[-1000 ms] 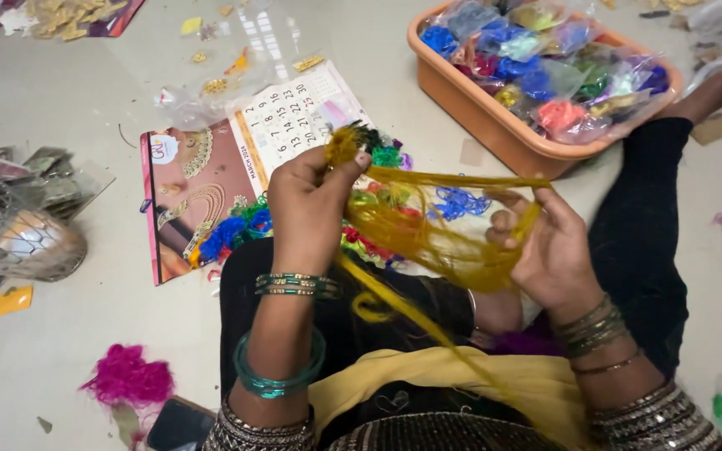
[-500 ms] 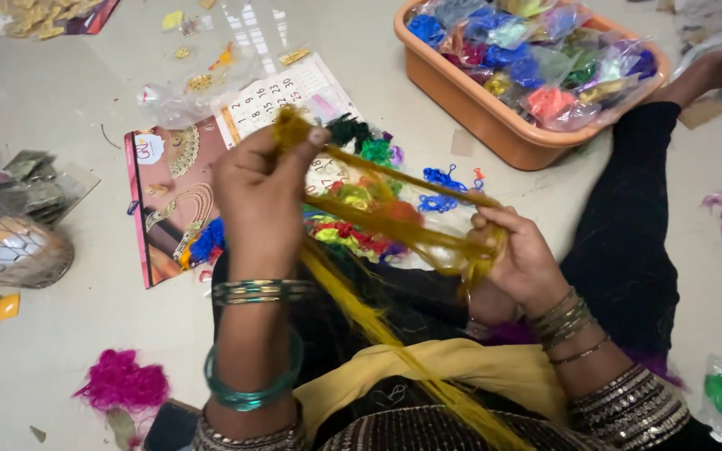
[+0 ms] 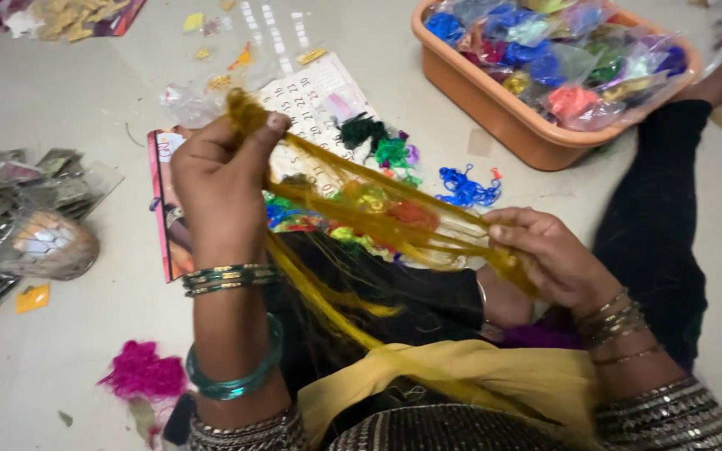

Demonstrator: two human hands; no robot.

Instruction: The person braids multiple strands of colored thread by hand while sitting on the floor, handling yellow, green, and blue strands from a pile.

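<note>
matt fibrous yellow thread [image 3: 394, 219]; smooth plastic tub [image 3: 495, 100]; glossy plastic bags [image 3: 578, 50].

Yellow threads [image 3: 378, 213] (taut) between hands

Clear packets [image 3: 578, 67] fill orange tub [image 3: 478, 92] — top right.

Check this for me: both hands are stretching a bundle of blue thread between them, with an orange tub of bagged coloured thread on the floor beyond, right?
Not quite. In the head view the thread stretched between the left hand and the right hand is mustard yellow, not blue. The rest holds: the orange tub of bagged coloured thread sits on the floor beyond.
</note>
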